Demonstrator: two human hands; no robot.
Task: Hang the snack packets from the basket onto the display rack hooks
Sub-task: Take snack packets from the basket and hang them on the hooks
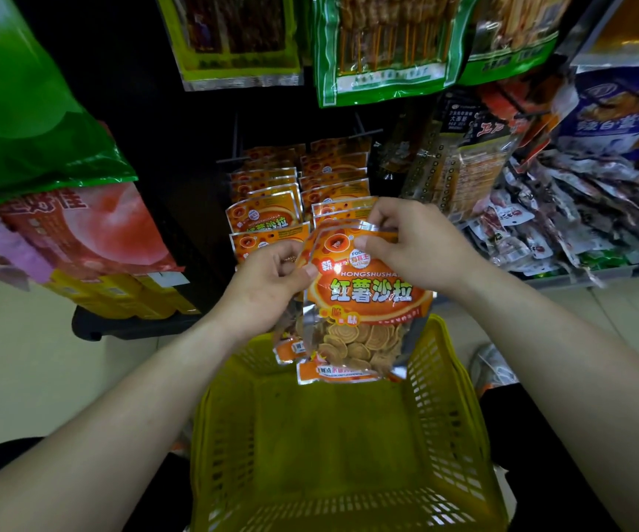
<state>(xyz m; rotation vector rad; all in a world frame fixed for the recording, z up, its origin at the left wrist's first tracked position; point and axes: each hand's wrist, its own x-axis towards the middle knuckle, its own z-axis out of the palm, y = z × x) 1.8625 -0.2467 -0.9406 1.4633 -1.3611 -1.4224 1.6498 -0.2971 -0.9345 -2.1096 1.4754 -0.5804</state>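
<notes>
An orange snack packet with round crisps showing through its clear lower part hangs above the yellow basket. My left hand pinches its left edge, with more packets behind it. My right hand pinches the top right corner. Two rows of the same orange packets hang on the rack hooks just beyond my hands. The basket floor in view holds nothing.
Green packets hang on the rack above. A pile of dark small packets lies on a shelf at the right. Large green and pink bags hang at the left above yellow boxes. Pale floor surrounds the basket.
</notes>
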